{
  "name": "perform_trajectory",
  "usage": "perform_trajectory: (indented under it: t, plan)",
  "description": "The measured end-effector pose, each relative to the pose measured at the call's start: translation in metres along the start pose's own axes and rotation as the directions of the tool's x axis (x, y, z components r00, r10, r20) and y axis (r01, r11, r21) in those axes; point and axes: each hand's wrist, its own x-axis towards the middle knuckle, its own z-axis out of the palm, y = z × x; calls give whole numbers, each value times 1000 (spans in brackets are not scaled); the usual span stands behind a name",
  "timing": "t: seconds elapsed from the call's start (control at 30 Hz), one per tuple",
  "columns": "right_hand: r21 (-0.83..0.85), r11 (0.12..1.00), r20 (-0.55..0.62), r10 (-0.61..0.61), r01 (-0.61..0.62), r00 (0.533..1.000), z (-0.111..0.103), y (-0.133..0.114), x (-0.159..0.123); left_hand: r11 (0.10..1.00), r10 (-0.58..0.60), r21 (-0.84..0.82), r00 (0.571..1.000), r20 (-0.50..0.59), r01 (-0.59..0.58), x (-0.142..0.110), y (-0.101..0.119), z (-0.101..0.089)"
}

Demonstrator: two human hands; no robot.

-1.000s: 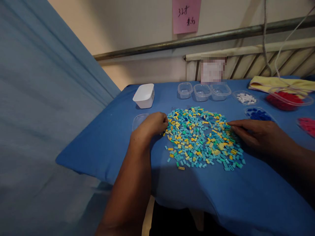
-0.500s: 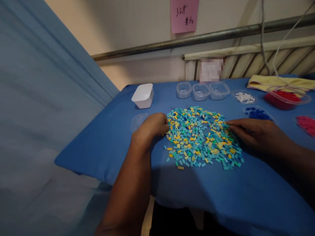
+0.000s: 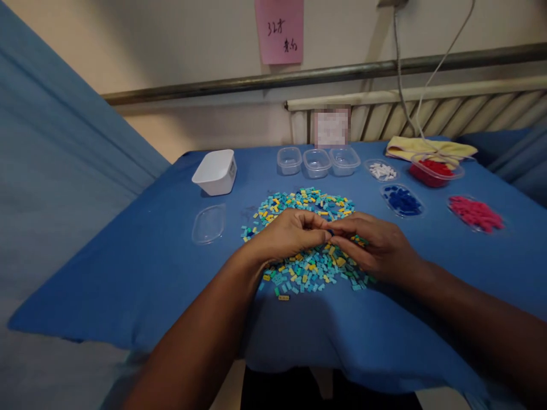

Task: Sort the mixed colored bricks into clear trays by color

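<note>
My left hand [image 3: 294, 232] and my right hand [image 3: 376, 242] meet fingertip to fingertip over the middle of a spread pile of small toy building bricks [image 3: 305, 267] in turquoise, yellow and green. Both are closed in a pinch. Between the fingertips shows a small dark blue brick [image 3: 330, 232], mostly covered by them. A lone yellow brick [image 3: 284, 298] lies at the near edge of the pile. The hands hide the pile's centre.
Behind the pile stand a white tub [image 3: 216, 173] and three clear tubs [image 3: 317, 165]. A clear lid [image 3: 208, 225] lies left. Rightward are white pieces [image 3: 382, 171], dark blue bricks [image 3: 402, 201], pink pieces [image 3: 476, 214], a tub of red pieces [image 3: 433, 172] and a yellow cloth [image 3: 431, 148].
My hands have come from opposite sides of the pile to meet over its middle, now with a dark blue brick between the fingertips. The view has turned to the right.
</note>
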Motion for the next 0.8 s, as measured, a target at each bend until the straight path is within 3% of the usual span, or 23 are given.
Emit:
perform_trajectory:
  t: [0.17,0.37,0.8]
  plan:
    - [39,997,-51,61,-59,997,0,6,1,985,-19,-171,999,-45,11,4,-5,6]
    - [177,963,-97,224,-204,970,9,11,-3,972,-32,-235,994,-109,5,6,-10,12]
    - [-38,994,-56,97,-100,994,4,13,1,977,-28,-209,960,-279,-32,14,-18,31]
